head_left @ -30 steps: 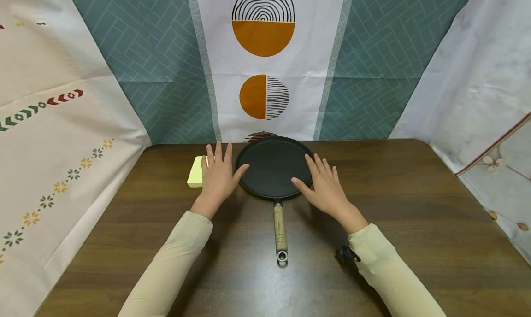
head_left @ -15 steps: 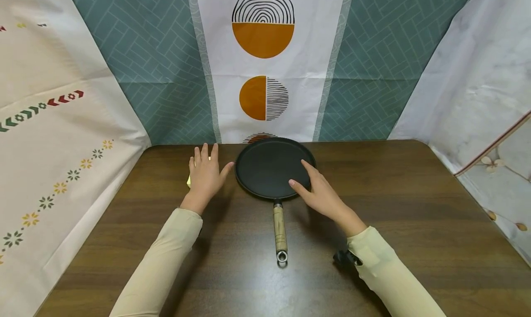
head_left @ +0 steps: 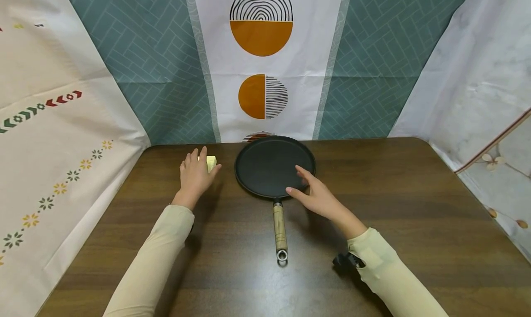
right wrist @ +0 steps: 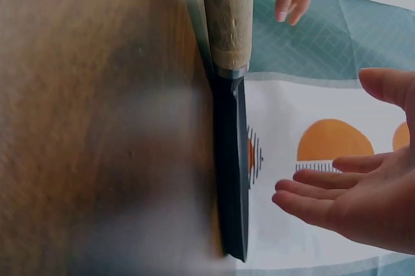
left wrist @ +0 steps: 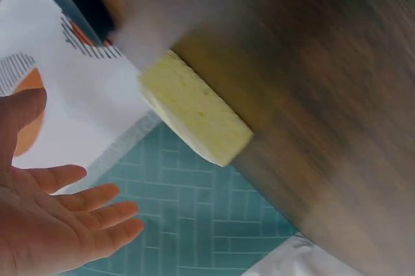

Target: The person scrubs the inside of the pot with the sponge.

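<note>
One black pan, one wooden handle on it, one sponge left of it, two hands flanking it, one table beneath it

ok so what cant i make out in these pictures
Head view: most of the yellow block, hidden behind the left hand.
Head view: what the small dark object by the right sleeve is, too small and dark.
Left wrist view: most of the pan, cut off by the top edge.
Right wrist view: the wooden handle's ring end, cut off by the top edge.
</note>
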A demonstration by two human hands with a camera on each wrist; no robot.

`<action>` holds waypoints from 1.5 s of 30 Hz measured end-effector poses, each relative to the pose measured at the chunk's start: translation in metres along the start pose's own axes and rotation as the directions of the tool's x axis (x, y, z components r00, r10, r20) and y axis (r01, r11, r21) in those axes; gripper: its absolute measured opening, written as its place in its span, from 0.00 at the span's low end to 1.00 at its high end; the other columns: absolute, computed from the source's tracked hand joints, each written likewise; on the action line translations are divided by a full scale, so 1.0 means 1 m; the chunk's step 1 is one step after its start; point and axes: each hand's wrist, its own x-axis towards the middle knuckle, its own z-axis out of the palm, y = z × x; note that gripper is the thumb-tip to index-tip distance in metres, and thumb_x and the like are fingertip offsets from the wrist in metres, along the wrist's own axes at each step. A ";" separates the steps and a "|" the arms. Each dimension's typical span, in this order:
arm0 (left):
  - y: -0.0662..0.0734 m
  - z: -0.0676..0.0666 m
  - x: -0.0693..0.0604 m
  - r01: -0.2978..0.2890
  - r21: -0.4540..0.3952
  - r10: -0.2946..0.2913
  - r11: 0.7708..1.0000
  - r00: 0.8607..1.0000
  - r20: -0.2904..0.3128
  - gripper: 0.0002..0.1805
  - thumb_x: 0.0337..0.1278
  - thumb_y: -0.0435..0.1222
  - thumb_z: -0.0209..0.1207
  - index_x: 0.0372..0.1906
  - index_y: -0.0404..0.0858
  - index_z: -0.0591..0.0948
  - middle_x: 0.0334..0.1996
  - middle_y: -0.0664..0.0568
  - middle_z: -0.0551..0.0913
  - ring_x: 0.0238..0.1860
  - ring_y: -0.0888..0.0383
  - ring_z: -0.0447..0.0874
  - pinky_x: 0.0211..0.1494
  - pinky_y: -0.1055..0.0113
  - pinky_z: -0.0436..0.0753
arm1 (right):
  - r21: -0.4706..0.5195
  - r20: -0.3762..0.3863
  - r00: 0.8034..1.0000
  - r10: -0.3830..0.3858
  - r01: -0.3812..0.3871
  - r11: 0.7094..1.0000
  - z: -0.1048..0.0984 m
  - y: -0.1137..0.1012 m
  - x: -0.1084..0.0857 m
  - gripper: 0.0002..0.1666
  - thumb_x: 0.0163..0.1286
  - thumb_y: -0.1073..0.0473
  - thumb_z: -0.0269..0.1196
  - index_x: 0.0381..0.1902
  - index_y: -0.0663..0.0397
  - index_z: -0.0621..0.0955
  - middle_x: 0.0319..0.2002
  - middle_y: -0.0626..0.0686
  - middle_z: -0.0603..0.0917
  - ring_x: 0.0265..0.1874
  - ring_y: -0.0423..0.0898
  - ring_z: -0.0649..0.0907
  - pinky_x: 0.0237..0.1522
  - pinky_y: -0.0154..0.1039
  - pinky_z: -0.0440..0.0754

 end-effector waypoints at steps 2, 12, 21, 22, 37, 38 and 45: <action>-0.005 0.000 0.002 0.007 0.001 -0.007 1.000 1.000 0.003 0.41 0.67 0.48 0.55 0.72 0.27 0.54 0.68 0.26 0.56 0.68 0.29 0.52 0.66 0.36 0.53 | 0.048 0.016 1.000 0.005 -0.005 0.999 0.000 0.000 0.000 0.44 0.69 0.52 0.61 0.75 0.57 0.54 0.69 0.68 0.63 0.65 0.66 0.67 0.59 0.59 0.69; -0.022 0.002 0.007 0.054 0.002 -0.054 0.999 0.996 0.069 0.43 0.64 0.46 0.57 0.72 0.24 0.53 0.63 0.23 0.61 0.61 0.26 0.61 0.60 0.36 0.64 | 0.307 0.149 0.974 0.173 -0.212 0.928 0.004 0.000 -0.008 0.43 0.69 0.49 0.61 0.75 0.54 0.57 0.69 0.62 0.66 0.67 0.58 0.66 0.63 0.56 0.66; -0.032 0.004 0.009 0.093 -0.021 -0.089 0.995 0.987 0.135 0.45 0.63 0.47 0.58 0.72 0.23 0.51 0.61 0.22 0.62 0.59 0.26 0.63 0.56 0.37 0.68 | 0.481 0.280 0.942 0.187 -0.306 0.822 0.010 0.004 -0.012 0.41 0.70 0.52 0.60 0.73 0.61 0.57 0.66 0.65 0.69 0.64 0.60 0.71 0.63 0.54 0.68; -0.033 0.004 0.008 0.095 -0.024 -0.091 0.995 0.986 0.141 0.45 0.63 0.46 0.58 0.72 0.23 0.51 0.60 0.22 0.62 0.58 0.26 0.63 0.55 0.37 0.69 | 0.489 0.294 0.936 0.194 -0.322 0.811 0.011 0.004 -0.012 0.41 0.70 0.52 0.60 0.73 0.61 0.57 0.65 0.65 0.69 0.63 0.61 0.71 0.62 0.54 0.68; -0.035 0.011 0.010 0.124 -0.066 -0.109 0.990 0.975 0.192 0.45 0.62 0.47 0.58 0.71 0.23 0.53 0.58 0.22 0.62 0.57 0.29 0.63 0.47 0.40 0.75 | 0.557 0.355 0.898 0.260 -0.426 0.713 0.027 0.006 -0.014 0.37 0.71 0.55 0.59 0.70 0.67 0.61 0.60 0.65 0.73 0.52 0.55 0.79 0.55 0.50 0.76; -0.034 0.011 0.011 0.124 -0.067 -0.109 0.990 0.975 0.191 0.45 0.62 0.48 0.58 0.71 0.23 0.53 0.57 0.22 0.62 0.56 0.29 0.64 0.47 0.40 0.75 | 0.558 0.357 0.897 0.260 -0.428 0.711 0.028 0.006 -0.014 0.37 0.71 0.55 0.58 0.70 0.68 0.61 0.59 0.65 0.74 0.51 0.54 0.79 0.54 0.49 0.77; -0.032 0.016 0.010 0.131 -0.038 -0.120 0.991 0.972 0.204 0.42 0.62 0.47 0.57 0.72 0.26 0.57 0.56 0.23 0.62 0.54 0.32 0.65 0.43 0.42 0.76 | 0.561 0.361 0.892 0.271 -0.440 0.701 0.038 0.007 -0.017 0.37 0.67 0.60 0.61 0.67 0.72 0.61 0.52 0.64 0.76 0.44 0.53 0.80 0.47 0.49 0.81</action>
